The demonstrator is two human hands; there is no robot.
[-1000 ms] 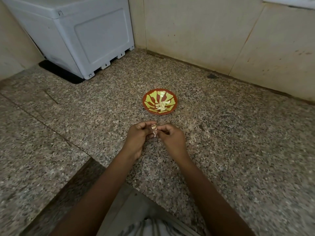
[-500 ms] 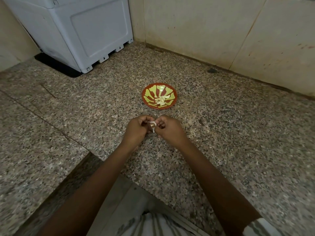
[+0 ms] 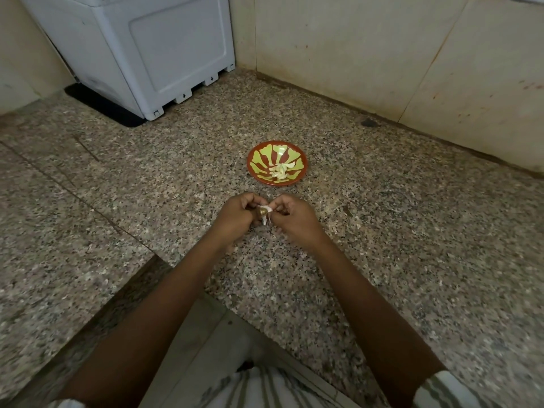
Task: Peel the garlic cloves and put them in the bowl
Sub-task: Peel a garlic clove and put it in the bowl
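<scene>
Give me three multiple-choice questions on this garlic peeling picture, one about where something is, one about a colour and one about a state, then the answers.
1. Where does the bowl stand?
A) Beyond the left hand and right hand, toward the wall.
B) Between the forearms, close to the body.
C) On the person's lap.

2. What colours is the bowl?
A) Blue and white.
B) Red-brown with yellow-green stripes.
C) Plain steel.

3. What is the state of the garlic clove being worked on?
A) Lying peeled on the stone surface.
B) Dropped in the bowl.
C) Pinched between both hands, with skin on it.

Answers:
1 A, the bowl sits farther out than the fingertips.
2 B, its pattern shows around the peeled cloves.
3 C, fingers of both hands meet on it and white skin hangs below.
</scene>
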